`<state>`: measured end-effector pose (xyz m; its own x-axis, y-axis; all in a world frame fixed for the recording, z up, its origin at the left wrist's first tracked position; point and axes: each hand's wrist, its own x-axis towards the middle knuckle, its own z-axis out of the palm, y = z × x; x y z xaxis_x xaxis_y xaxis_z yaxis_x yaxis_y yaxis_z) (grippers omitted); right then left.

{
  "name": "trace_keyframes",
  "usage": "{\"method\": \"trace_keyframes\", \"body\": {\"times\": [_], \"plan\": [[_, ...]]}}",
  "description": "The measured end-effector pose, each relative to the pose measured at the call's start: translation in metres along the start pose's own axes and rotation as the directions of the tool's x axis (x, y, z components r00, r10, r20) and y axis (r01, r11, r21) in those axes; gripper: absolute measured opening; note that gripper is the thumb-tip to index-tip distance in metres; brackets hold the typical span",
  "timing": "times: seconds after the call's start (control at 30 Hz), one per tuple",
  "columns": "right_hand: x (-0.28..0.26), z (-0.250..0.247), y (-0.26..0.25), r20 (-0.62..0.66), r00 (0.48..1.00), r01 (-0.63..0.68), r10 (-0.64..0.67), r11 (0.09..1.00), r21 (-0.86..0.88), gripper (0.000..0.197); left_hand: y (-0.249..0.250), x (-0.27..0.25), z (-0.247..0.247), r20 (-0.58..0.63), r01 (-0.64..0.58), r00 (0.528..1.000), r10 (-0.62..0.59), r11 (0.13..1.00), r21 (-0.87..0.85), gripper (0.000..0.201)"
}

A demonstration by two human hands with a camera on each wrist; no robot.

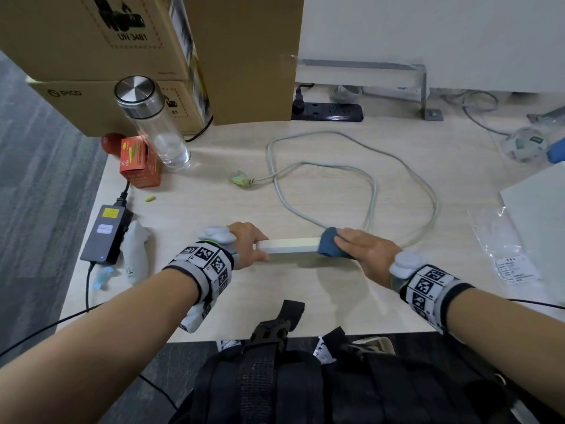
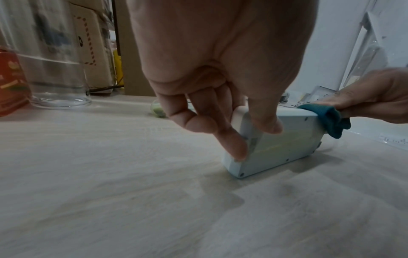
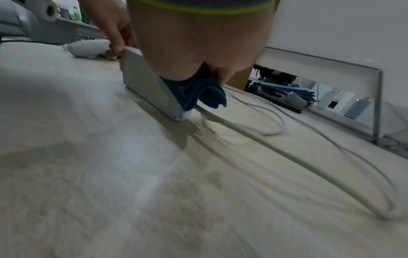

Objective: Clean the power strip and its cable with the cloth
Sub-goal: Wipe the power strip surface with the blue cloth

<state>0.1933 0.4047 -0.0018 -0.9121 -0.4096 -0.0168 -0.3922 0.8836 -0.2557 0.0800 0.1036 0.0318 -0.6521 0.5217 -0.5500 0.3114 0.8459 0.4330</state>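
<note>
The white power strip (image 1: 290, 244) stands on its long edge on the pale wood desk (image 1: 305, 301), its screwed underside (image 2: 284, 148) facing me. My left hand (image 1: 249, 244) pinches its left end between thumb and fingers (image 2: 234, 144). My right hand (image 1: 360, 244) holds a folded blue cloth (image 1: 331, 243) wrapped over the strip's right end (image 3: 154, 89), where the cloth (image 3: 198, 94) hangs down. The pale cable (image 1: 373, 191) leaves that end, loops over the desk and ends in a plug (image 1: 241, 179).
Cardboard boxes (image 1: 153, 56) stand at the back left, with a glass bottle (image 1: 153, 120) and an orange carton (image 1: 139, 162) before them. A black power brick (image 1: 105, 234) lies at the left edge, a black power strip (image 1: 330, 111) at the back, a plastic bag (image 1: 504, 249) at right.
</note>
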Motion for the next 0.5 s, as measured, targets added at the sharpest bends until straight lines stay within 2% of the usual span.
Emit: {"method": "trace_keyframes", "body": {"times": [0.13, 0.27, 0.37, 0.47, 0.5], "plan": [[0.019, 0.013, -0.024, 0.011, 0.997, 0.071, -0.072, 0.996, 0.050, 0.088, 0.002, -0.002, -0.001, 0.007, -0.006, 1.000, 0.006, 1.000, 0.005, 0.021], [0.067, 0.019, -0.078, 0.039, 0.992, 0.116, -0.117, 0.993, 0.029, 0.068, 0.005, -0.001, -0.001, -0.003, 0.011, 1.000, -0.011, 1.000, -0.002, 0.019], [0.088, 0.015, -0.103, 0.072, 0.989, 0.121, -0.129, 0.988, 0.100, 0.051, 0.005, -0.002, 0.000, -0.004, 0.021, 1.000, -0.021, 0.998, 0.053, 0.026], [0.069, 0.012, -0.090, 0.004, 0.987, 0.159, -0.160, 0.985, 0.068, 0.059, 0.002, -0.008, 0.006, -0.001, -0.015, 1.000, 0.015, 0.998, 0.061, 0.032], [0.059, 0.012, -0.082, 0.007, 0.992, 0.127, -0.128, 0.990, 0.063, 0.064, 0.001, -0.010, 0.009, -0.007, -0.023, 1.000, 0.024, 0.997, 0.078, 0.038]]}}
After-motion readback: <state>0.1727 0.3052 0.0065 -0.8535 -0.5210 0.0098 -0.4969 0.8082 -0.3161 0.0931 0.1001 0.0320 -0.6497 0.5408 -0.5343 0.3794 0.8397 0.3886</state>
